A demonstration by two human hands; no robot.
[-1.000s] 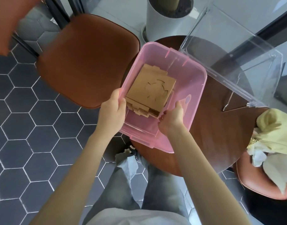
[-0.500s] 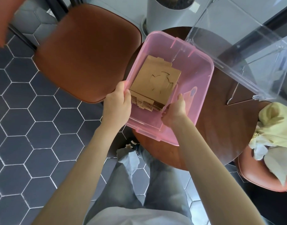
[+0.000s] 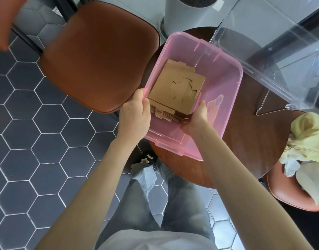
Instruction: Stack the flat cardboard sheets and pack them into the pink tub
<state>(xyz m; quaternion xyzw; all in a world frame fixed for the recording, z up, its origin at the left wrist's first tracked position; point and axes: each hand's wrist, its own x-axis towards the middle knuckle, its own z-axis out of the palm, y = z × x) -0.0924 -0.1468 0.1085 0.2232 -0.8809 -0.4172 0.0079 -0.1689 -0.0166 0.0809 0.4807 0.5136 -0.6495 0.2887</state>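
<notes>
The floor (image 3: 29, 134) is laid with dark grey hexagon tiles in pale grout. On it stands a round dark-wood worktop (image 3: 252, 141). Left of the worktop sits a chair with a brown leather seat (image 3: 99, 56) on dark legs — a second brown seat (image 3: 290, 193) lies at the worktop's right, heaped with pale yellow and white cloth (image 3: 306, 141). Beyond the worktop a white cylindrical planter (image 3: 187, 17) stands on lighter floor. Daylight falls soft and even — glinting off the grout.
</notes>
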